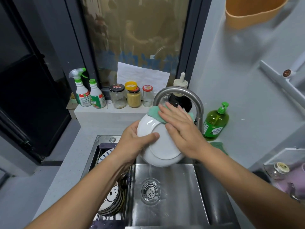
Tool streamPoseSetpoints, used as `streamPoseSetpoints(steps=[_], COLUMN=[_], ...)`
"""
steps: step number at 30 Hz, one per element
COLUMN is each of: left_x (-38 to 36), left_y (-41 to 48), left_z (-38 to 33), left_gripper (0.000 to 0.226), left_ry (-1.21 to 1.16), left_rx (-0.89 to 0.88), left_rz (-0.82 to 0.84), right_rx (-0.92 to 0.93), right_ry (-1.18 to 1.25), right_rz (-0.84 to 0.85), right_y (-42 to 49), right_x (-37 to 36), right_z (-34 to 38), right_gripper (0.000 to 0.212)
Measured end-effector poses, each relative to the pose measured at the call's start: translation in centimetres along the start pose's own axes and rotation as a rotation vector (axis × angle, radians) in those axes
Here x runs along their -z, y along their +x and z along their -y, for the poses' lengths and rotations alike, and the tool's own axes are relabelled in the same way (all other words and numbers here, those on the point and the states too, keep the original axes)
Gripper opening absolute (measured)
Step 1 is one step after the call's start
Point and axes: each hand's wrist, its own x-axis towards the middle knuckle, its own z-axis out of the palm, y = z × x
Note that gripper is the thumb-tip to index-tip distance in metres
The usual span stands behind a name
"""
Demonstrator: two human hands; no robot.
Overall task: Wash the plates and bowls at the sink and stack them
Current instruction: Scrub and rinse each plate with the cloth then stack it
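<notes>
- Scrubbing step: white plate [163, 149] tilted above the sink [181, 195], left hand [137, 142] gripping its left rim, thumb across the back.
- Right hand [179, 128], fingers straight, presses green cloth [154, 112] on the far rim.
- Next likely: rinse, then stack with rack dishes [112, 195], near left.
- Plate's other face hidden.

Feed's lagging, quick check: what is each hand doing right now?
Left hand: grips the white plate.
Right hand: open, pressing the green cloth on the plate.

Home kitchen, steel sink [166, 210], faucet [196, 103], dish soap [215, 123], jars [134, 96]
</notes>
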Motion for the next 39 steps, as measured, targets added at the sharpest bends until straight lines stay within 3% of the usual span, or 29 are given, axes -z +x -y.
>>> streamPoseSetpoints(steps=[5, 10, 16, 21, 24, 28, 32, 35, 39], left_x=[0.7, 0.1, -0.5, -2.9, -3.9, -4.9, -6.4, -6.0, -2.2], left_y=[0.1, 0.4, 0.9, 0.2, 0.1, 0.7, -0.2, -0.5, 1.5], left_z=[-0.8, -1.2, -0.7, 0.4, 0.2, 0.0, 1.5, 1.4, -0.6], left_gripper=[0.048, 0.047, 0.035, 0.032, 0.034, 0.035, 0.038, 0.038, 0.042], left_ry=[-0.048, -0.117, -0.298, -0.369, -0.405, -0.544, -0.624, -0.572, -0.330], left_rx=[0.010, 0.024, 0.058, 0.069, 0.053, 0.041, 0.112, 0.174, 0.207], left_rz=[-0.014, -0.073, -0.237, -0.249, -0.279, -0.363, -0.349, -0.273, -0.277], right_rx=[-0.354, -0.388, -0.576, -0.687, -0.691, -0.639, -0.690, -0.690, -0.585], right_ry=[0.380, 0.395, 0.584, 0.519, 0.484, 0.437, 0.556, 0.573, 0.504], right_rz=[-0.261, -0.226, -0.391, -0.541, -0.560, -0.535, -0.695, -0.643, -0.346], right_y=[0.3, -0.2, -3.7, -0.6, 0.0, -1.7, -1.1, -0.5, -0.6], right_x=[1.7, 0.7, -3.7, -2.0, -1.3, -4.7, -4.4, -2.3, 1.1], right_z=[-0.7, -0.1, 2.5, 1.9, 1.3, 3.3, 2.8, 1.6, 0.0], right_gripper=[0.014, 0.047, 0.053, 0.043, 0.042, 0.059, 0.057, 0.054, 0.052])
